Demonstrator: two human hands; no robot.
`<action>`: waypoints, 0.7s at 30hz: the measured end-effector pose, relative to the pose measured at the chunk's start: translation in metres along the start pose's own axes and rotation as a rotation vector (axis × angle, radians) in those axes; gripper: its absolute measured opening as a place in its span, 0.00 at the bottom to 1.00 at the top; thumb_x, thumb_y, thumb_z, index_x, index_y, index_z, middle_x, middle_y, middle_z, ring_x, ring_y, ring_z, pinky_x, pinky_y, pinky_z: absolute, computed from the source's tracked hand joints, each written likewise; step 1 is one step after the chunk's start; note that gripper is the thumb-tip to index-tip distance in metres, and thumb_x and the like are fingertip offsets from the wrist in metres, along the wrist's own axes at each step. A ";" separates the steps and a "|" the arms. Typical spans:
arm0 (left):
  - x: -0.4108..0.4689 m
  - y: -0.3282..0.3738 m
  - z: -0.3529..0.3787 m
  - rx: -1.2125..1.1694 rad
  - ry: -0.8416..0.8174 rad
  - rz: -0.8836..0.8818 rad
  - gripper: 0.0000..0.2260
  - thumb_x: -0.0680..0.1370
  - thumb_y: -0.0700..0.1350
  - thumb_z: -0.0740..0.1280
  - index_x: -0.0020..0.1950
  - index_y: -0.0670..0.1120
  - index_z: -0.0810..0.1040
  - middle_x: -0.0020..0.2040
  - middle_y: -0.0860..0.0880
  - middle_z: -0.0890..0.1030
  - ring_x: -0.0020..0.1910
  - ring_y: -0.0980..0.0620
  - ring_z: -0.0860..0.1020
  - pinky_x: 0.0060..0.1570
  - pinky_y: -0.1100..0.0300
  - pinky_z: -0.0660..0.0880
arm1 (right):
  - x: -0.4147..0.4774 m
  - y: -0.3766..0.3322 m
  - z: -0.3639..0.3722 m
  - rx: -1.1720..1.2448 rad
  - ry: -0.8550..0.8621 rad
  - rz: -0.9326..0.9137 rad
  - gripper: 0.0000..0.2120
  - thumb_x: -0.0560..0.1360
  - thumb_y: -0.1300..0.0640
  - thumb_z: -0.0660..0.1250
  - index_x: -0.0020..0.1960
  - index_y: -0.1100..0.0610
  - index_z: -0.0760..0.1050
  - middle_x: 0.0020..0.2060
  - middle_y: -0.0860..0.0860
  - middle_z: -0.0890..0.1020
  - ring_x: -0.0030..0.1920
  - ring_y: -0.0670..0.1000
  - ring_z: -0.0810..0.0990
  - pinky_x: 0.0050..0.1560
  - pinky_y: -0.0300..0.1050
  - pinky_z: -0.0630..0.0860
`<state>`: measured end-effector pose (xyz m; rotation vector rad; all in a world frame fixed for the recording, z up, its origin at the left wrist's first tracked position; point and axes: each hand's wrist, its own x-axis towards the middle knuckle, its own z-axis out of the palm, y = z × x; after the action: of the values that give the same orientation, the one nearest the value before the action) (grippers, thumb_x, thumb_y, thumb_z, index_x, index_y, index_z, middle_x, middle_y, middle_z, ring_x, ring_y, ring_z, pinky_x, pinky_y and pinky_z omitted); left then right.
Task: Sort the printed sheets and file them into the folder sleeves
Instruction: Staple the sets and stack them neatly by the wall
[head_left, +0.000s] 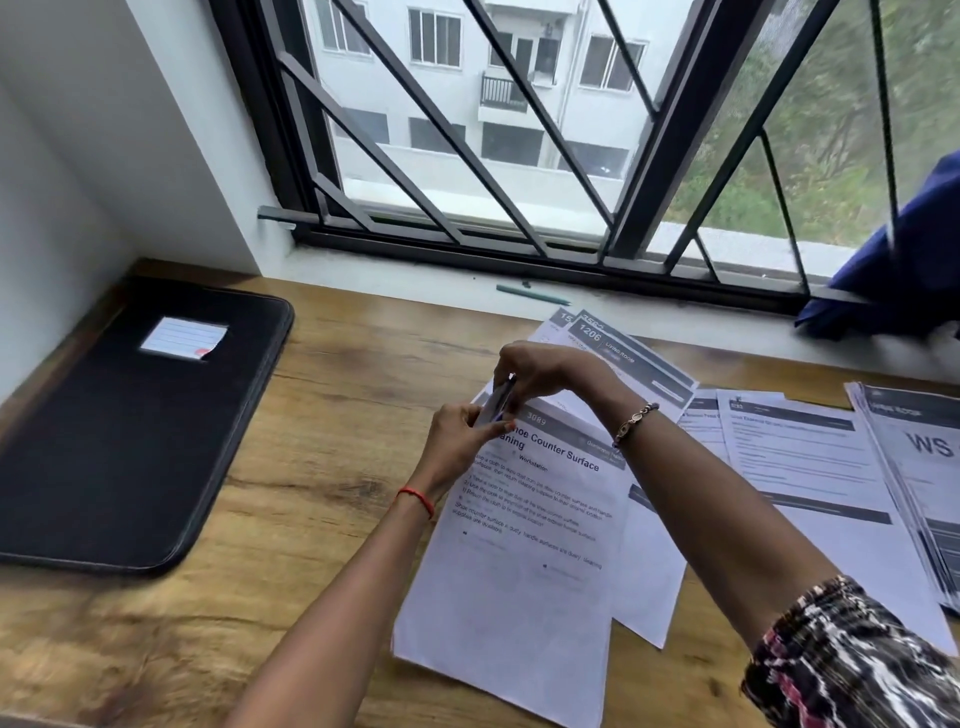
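Left hand (457, 436) and right hand (540, 371) pinch a small blurred item (496, 402) at the far corner of the top sheet (519, 545), which lies lengthwise near-to-far mid-desk (337, 415), heading far. Black folder (130, 441) lies left, other sheets (810, 467) right.

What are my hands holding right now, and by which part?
A small object, too blurred to identify: the left hand pinches its lower end, the right hand its upper end, over a corner of the top sheet.

Soft daylight enters through the window (519, 130); edges bow, and the hands (498, 410) look slightly motion-blurred, perhaps.
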<state>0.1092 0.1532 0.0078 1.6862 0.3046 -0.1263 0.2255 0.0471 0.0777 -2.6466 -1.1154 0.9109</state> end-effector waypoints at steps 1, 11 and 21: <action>0.000 -0.001 0.000 -0.014 0.016 0.002 0.05 0.69 0.43 0.75 0.42 0.44 0.83 0.42 0.40 0.84 0.42 0.44 0.82 0.46 0.47 0.77 | 0.001 0.000 0.002 -0.015 0.020 -0.008 0.10 0.65 0.59 0.74 0.46 0.59 0.83 0.37 0.54 0.82 0.36 0.49 0.73 0.35 0.42 0.68; 0.002 -0.013 -0.011 0.002 -0.028 -0.071 0.18 0.66 0.44 0.77 0.53 0.42 0.80 0.48 0.44 0.84 0.49 0.44 0.82 0.51 0.46 0.78 | 0.010 -0.002 0.004 -0.039 -0.029 -0.024 0.14 0.64 0.56 0.77 0.42 0.65 0.79 0.30 0.51 0.74 0.33 0.49 0.69 0.31 0.42 0.63; -0.003 -0.039 -0.058 -0.160 0.141 -0.155 0.15 0.71 0.33 0.71 0.57 0.36 0.76 0.52 0.38 0.81 0.48 0.41 0.81 0.51 0.45 0.78 | 0.004 0.029 -0.004 0.224 0.240 0.070 0.18 0.70 0.49 0.73 0.46 0.64 0.78 0.37 0.56 0.76 0.38 0.52 0.71 0.34 0.43 0.62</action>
<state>0.0907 0.2149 -0.0209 1.5145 0.5376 -0.0957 0.2474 0.0292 0.0690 -2.5396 -0.8199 0.6621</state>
